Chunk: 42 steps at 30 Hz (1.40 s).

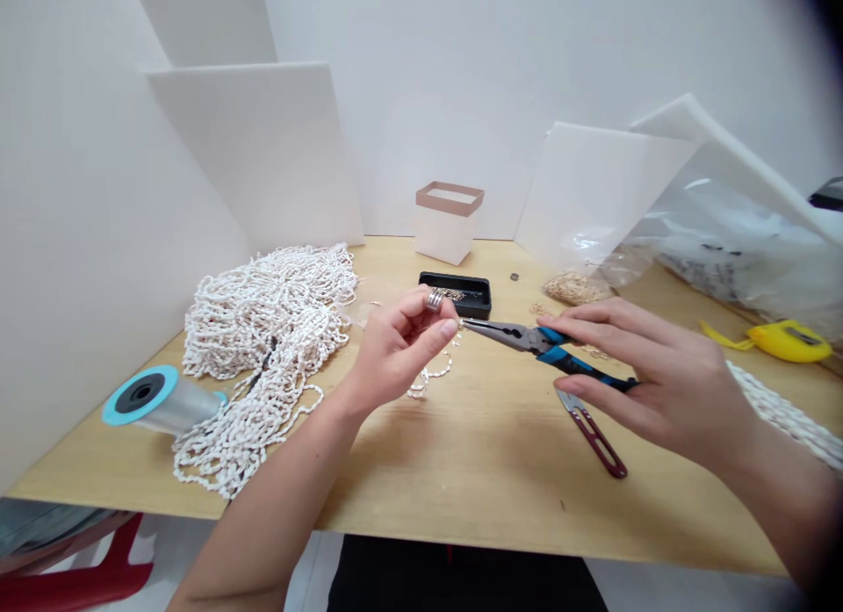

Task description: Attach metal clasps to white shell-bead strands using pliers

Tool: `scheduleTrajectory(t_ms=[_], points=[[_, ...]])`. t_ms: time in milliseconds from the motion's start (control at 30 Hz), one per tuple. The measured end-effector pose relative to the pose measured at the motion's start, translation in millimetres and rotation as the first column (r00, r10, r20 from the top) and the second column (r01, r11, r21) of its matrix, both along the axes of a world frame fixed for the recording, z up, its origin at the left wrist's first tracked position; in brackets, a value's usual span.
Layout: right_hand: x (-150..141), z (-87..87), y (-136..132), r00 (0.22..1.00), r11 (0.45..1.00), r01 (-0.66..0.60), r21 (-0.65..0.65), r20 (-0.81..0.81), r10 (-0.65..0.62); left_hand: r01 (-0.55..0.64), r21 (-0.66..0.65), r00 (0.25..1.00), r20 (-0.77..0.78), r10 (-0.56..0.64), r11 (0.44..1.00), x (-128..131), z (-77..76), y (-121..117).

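Observation:
My left hand (405,335), with a coiled silver ring (435,300) on a finger, pinches the end of a thin white beaded strand (428,382) between thumb and forefinger. The strand dangles below the fingers. In my right hand (665,375) are long-nose pliers (517,334) with blue and black handles, their tips at the left fingertips. Whatever small piece sits at the tips is too small to make out. Just behind them stands a black tray (475,310) with tiny metal bits in it. Thread snips (596,436) with dark red handles lie below the right hand.
At left lies a big heap of white beaded strands (270,313) beside a spool of clear line (164,401). Further back are a white box (444,234) with a brown rim and a bag of beige pieces (576,285). A yellow tape measure (790,341) sits at right.

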State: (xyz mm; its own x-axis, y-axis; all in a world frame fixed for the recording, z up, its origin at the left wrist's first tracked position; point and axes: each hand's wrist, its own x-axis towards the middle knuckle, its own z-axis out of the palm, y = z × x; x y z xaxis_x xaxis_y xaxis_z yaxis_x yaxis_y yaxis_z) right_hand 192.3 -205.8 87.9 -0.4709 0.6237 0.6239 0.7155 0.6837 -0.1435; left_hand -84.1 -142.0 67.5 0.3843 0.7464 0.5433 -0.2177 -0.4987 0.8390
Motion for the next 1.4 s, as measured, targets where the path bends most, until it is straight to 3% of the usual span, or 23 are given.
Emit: scheduleTrajectory(t_ms=[400, 700, 867, 1067, 1400], points=[[0.5, -6.1, 0.4, 0.999, 0.998, -0.031, -0.047, -0.016, 0.031, -0.055, 0.025, 0.997, -0.044, 0.057, 0.998, 2.6, -2.6, -0.8], [-3.6, -10.7, 0.1, 1.000, 1.000, -0.022, 0.005, -0.006, 0.022, -0.004, 0.011, 0.999, -0.038, 0.004, 1.000, 2.4, -4.7, 2.4], [-7.2, -10.6, -0.8, 1.000, 1.000, -0.010, -0.015, -0.024, 0.009, 0.048, -0.168, 0.999, 0.032, -0.044, 0.985, 4.1, -10.0, 6.9], [-3.0, -5.6, 3.0, 1.000, 0.999, 0.007, 0.051, -0.017, -0.007, 0.198, -0.388, 0.979, 0.129, -0.160, 0.900, 5.0, -12.3, 9.3], [-7.9, -1.5, 10.1, 0.998, 0.993, -0.053, 0.107, 0.034, 0.050, 0.324, -0.462, 0.946, 0.187, -0.266, 0.826, 4.5, -10.7, 7.7]])
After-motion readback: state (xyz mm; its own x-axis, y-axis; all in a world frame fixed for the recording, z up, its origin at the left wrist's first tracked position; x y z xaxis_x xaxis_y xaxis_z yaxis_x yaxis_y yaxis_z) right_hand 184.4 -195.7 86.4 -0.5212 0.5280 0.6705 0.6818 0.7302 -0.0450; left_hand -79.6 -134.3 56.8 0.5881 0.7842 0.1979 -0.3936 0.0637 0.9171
